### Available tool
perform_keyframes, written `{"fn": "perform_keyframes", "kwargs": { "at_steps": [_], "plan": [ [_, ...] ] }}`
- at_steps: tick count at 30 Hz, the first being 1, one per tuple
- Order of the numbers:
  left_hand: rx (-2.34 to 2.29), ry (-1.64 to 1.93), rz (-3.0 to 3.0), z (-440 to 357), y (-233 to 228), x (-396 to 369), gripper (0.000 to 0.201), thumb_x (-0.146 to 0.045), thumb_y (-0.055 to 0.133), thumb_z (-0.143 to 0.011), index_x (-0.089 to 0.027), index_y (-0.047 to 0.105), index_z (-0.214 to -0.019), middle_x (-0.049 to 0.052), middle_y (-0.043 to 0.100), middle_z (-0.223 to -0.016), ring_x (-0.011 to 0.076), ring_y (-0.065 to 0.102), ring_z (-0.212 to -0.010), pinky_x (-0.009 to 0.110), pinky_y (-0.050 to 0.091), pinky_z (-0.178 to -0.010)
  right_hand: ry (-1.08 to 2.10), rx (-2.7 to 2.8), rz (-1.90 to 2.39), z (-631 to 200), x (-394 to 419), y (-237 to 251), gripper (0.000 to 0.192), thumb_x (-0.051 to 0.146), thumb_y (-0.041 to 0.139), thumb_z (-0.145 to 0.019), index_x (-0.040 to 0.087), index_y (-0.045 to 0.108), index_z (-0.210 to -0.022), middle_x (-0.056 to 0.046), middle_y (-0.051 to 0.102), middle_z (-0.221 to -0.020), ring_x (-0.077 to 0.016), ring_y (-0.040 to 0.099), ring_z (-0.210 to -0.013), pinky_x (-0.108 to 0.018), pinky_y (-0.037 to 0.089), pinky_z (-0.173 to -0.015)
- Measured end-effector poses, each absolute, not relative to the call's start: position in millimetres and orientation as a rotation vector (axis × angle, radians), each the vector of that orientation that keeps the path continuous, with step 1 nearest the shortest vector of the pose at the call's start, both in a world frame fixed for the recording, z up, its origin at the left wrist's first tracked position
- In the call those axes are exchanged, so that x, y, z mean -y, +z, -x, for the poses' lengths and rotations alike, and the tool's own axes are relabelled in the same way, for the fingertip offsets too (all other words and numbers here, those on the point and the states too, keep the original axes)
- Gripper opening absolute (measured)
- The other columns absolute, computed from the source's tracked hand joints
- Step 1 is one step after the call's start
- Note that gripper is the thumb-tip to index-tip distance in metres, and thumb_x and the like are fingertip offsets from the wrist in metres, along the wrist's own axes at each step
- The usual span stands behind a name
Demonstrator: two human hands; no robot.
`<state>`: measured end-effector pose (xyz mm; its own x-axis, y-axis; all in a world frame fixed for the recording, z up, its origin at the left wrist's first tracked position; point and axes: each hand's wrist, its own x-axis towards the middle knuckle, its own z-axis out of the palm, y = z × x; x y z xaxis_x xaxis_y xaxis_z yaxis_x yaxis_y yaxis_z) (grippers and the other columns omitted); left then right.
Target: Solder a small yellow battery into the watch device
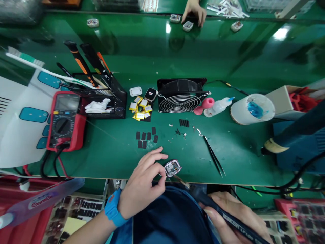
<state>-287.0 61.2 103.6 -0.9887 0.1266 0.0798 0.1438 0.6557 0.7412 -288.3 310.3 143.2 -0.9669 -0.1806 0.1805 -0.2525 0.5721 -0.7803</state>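
My left hand (pixel 143 181), with a blue wristband (pixel 113 208), has its thumb and index finger pinched at the left edge of a small open watch-like case (pixel 173 168). Circuit parts show inside the case, which lies near the bench's front edge. In my right hand (pixel 236 211) is a black soldering iron (pixel 203 197), its fingers wrapped round the handle. The iron's tip points up and left, close to the lower edge of the case; whether they touch I cannot tell. Several black pads (pixel 144 136) lie beyond my left hand, and tweezers (pixel 213 156) rest to the right.
A fan (pixel 181 96) stands at the back, beside yellow-edged batteries (pixel 140 108). On the left are a red multimeter (pixel 65 118) and a tool holder (pixel 118 105). A bottle (pixel 218 107) and white tub (pixel 238 112) stand right. Another person's hand (pixel 195 13) is behind.
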Motion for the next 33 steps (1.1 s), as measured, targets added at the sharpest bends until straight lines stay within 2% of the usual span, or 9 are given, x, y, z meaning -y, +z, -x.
{"fn": "perform_keyframes", "kwargs": {
  "at_steps": [6,12,24,29,31,33],
  "plan": [
    [2.864,-1.281,0.228,287,104,-63,0.019,-0.004,0.056,-0.088,-0.023,0.056,-0.085,0.010,0.070,-0.133,0.0307,0.056,-0.147,0.052,0.057,-0.110,1.354,2.780,-0.284,282,-314,139,0.016,0.051,0.070,-0.104,0.037,0.075,-0.110,0.002,0.082,-0.095,-0.0300,0.081,-0.082,-0.036,0.069,-0.070],
    [2.860,-1.275,0.220,288,104,-64,0.019,-0.004,0.055,-0.088,-0.022,0.057,-0.085,0.010,0.071,-0.131,0.0302,0.057,-0.145,0.052,0.057,-0.110,1.252,2.816,-0.314,278,-317,132,0.019,0.053,0.063,-0.108,0.037,0.073,-0.108,0.003,0.082,-0.092,-0.0287,0.081,-0.081,-0.038,0.069,-0.075],
    [2.804,-1.309,0.187,289,104,-66,0.019,-0.004,0.055,-0.089,-0.022,0.058,-0.084,0.009,0.073,-0.126,0.0300,0.060,-0.142,0.051,0.058,-0.109,1.264,2.758,-0.360,282,-314,132,0.017,0.050,0.065,-0.107,0.035,0.074,-0.108,0.000,0.081,-0.088,-0.0296,0.081,-0.076,-0.036,0.069,-0.065],
    [2.622,-1.504,-0.103,289,107,-55,0.017,-0.011,0.056,-0.098,-0.021,0.060,-0.085,0.006,0.075,-0.113,0.0242,0.072,-0.124,0.040,0.062,-0.101,1.464,2.769,-0.474,300,-333,141,0.014,0.042,0.068,-0.105,0.033,0.078,-0.108,0.000,0.083,-0.092,-0.0266,0.082,-0.077,-0.031,0.071,-0.067],
    [2.584,-1.467,-0.222,290,108,-42,0.016,-0.017,0.057,-0.102,-0.022,0.062,-0.088,0.004,0.075,-0.106,0.0198,0.075,-0.110,0.034,0.063,-0.095,1.381,2.746,-0.336,313,-346,143,0.010,0.037,0.072,-0.102,0.032,0.080,-0.103,0.000,0.083,-0.089,-0.0260,0.081,-0.074,-0.030,0.070,-0.067],
    [2.616,-1.267,-0.273,293,106,-26,0.014,-0.023,0.058,-0.104,-0.023,0.064,-0.091,0.001,0.076,-0.102,0.0175,0.075,-0.098,0.032,0.062,-0.089,1.240,2.619,-0.236,331,-359,142,0.008,0.034,0.078,-0.098,0.030,0.081,-0.104,0.001,0.082,-0.085,-0.0253,0.079,-0.071,-0.031,0.068,-0.066]
  ]
}}
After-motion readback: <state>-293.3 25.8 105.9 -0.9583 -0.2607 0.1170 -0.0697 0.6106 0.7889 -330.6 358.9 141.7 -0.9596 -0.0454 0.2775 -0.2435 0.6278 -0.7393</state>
